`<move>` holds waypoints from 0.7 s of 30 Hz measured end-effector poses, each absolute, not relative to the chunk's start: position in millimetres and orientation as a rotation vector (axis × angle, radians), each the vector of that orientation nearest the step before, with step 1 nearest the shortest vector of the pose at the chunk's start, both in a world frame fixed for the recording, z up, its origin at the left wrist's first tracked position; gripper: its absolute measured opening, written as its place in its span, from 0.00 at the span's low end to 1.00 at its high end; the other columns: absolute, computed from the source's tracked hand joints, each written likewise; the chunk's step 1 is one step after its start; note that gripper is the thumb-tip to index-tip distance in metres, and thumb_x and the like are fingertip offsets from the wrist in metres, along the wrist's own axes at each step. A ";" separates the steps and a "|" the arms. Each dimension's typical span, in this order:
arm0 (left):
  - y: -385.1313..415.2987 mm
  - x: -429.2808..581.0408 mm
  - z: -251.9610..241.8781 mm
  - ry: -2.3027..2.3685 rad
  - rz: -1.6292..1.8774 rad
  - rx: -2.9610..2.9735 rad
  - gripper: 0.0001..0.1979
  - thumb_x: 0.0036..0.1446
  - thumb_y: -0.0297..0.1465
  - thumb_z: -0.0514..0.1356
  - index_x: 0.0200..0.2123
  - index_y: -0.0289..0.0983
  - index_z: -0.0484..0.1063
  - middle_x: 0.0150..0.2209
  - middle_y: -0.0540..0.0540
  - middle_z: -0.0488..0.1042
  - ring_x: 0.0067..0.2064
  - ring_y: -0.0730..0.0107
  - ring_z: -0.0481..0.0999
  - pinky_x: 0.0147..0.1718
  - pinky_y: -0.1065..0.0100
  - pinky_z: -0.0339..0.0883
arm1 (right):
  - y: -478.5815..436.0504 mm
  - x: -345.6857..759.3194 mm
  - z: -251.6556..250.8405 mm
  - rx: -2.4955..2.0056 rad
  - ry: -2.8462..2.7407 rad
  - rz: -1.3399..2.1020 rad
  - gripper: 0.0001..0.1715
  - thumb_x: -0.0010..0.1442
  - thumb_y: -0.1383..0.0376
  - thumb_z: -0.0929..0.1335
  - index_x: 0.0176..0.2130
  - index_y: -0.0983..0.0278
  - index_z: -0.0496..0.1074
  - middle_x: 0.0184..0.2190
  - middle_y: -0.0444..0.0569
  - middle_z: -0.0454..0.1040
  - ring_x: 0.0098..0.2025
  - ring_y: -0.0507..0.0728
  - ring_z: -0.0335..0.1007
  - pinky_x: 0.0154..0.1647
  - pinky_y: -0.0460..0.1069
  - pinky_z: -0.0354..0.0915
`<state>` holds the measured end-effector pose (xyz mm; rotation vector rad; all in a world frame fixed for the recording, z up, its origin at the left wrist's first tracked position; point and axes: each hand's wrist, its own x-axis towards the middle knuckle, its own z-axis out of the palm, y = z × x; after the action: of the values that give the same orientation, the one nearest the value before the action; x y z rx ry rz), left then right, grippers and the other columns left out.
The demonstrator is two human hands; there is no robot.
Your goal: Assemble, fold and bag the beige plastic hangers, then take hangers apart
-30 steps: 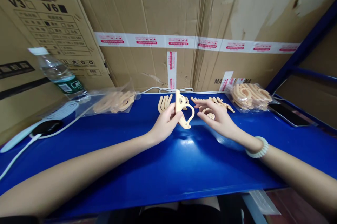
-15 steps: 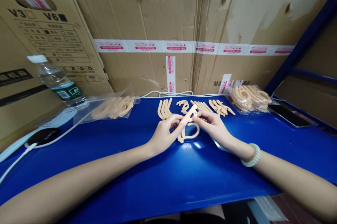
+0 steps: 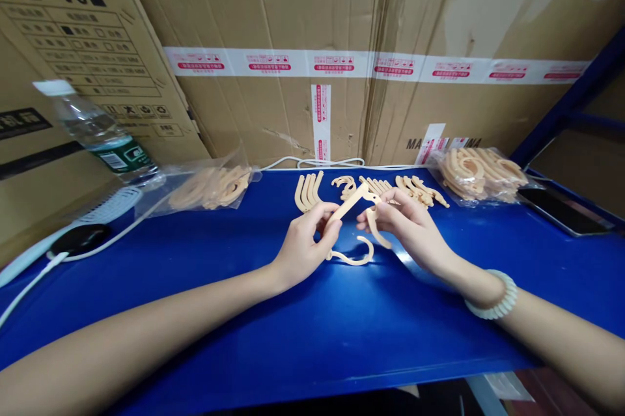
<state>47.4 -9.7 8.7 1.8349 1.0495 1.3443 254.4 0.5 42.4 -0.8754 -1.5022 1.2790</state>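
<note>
My left hand [image 3: 305, 243] is closed on one end of a straight beige plastic hanger arm [image 3: 350, 201], held aslant above the table. At the arm's far end, my right hand [image 3: 407, 224] pinches a curved beige hanger piece [image 3: 375, 228], which hangs downward from the fingers. The two pieces meet or overlap near the right fingertips; whether they are joined I cannot tell. Below the hands shows a beige hanger hook [image 3: 359, 261], its inner end hidden near the left fingers. Behind lie sorted groups of curved arms [image 3: 308, 191], small hooks [image 3: 346, 185], straight pieces [image 3: 377, 185] and knobbly pieces [image 3: 420, 191].
On the blue table [image 3: 312, 338], bags of beige parts lie left [image 3: 215, 188] and right [image 3: 481, 172]. A phone [image 3: 566, 211] rests at far right. At left are a water bottle [image 3: 105, 136], a black mouse-like object [image 3: 81, 239] and a white cable. Cardboard boxes [image 3: 273, 116] stand behind.
My right hand has moved slightly right, and the curved piece now swings down from its fingers, apart from the straight arm's length. The view has tilted down a little.
</note>
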 end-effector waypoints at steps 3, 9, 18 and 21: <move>-9.7 46.4 7.8 1.087 1.341 1.866 0.09 0.65 0.32 0.57 0.46 0.38 0.74 0.30 0.50 0.73 0.30 0.70 0.72 0.33 0.71 0.64 | 1.9 256.5 46.3 -0.913 -1.493 1.263 0.14 0.64 0.55 0.68 0.38 0.59 0.60 0.30 0.43 0.78 0.26 0.52 0.74 0.32 0.50 0.71; -10.5 44.6 7.5 1.136 1.299 1.998 0.14 0.66 0.31 0.56 0.54 0.41 0.72 0.37 0.47 0.76 0.35 0.67 0.75 0.37 0.70 0.65 | 4.2 263.4 47.1 -0.972 -1.870 1.211 0.15 0.68 0.53 0.64 0.42 0.62 0.65 0.23 0.40 0.70 0.18 0.48 0.59 0.18 0.45 0.57; -11.0 42.7 1.5 1.249 1.209 2.490 0.11 0.68 0.32 0.54 0.46 0.40 0.77 0.40 0.44 0.81 0.37 0.63 0.80 0.33 0.71 0.65 | -2.0 266.1 45.9 -1.062 -2.060 1.351 0.21 0.69 0.48 0.61 0.37 0.62 0.64 0.16 0.37 0.63 0.13 0.47 0.53 0.11 0.42 0.50; -11.1 40.6 -0.1 1.290 1.077 2.879 0.13 0.71 0.32 0.50 0.43 0.37 0.75 0.31 0.46 0.79 0.30 0.66 0.78 0.24 0.72 0.58 | -3.0 266.0 47.5 -1.144 -2.112 1.435 0.21 0.69 0.48 0.60 0.36 0.62 0.64 0.15 0.36 0.63 0.12 0.47 0.54 0.10 0.41 0.50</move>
<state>40.6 -11.1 -0.1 2.8795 1.2904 1.0770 266.0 -3.0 47.5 -1.1436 -2.1122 1.4353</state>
